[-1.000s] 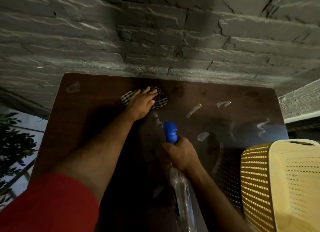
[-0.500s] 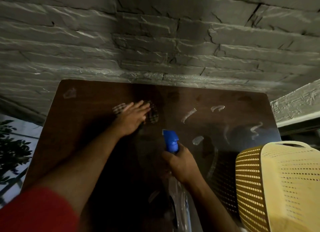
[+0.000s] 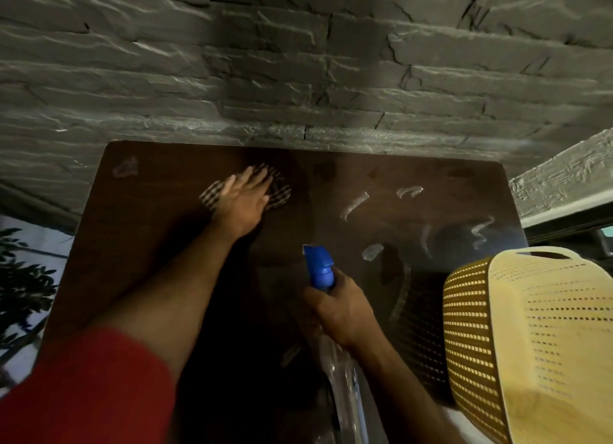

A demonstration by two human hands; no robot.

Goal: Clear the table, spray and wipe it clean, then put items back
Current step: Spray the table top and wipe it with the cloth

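My flat left hand (image 3: pixel 243 201) presses the checked cloth (image 3: pixel 280 191) at upper centre; my right hand (image 3: pixel 341 306) grips the blue-nozzled clear spray bottle (image 3: pixel 319 268), which may slip or mist the cream perforated plastic basket (image 3: pixel 530 340).

Grey stone wall (image 3: pixel 298 62), leafy plant (image 3: pixel 23 284)

In the middle of the frame the left hand (image 3: pixel 243 202) lies flat with straight fingers on a checked cloth (image 3: pixel 278 191), pressing it on the dark brown table (image 3: pixel 149 231) near its far edge. Lower, near the centre, the right hand (image 3: pixel 341 306) grips a clear spray bottle (image 3: pixel 345 387) with a blue nozzle (image 3: pixel 319 267) that points up in the frame. A cream perforated basket (image 3: pixel 530 337) stands at the lower right, and wet streaks (image 3: pixel 354 205) shine on the table in the right half.
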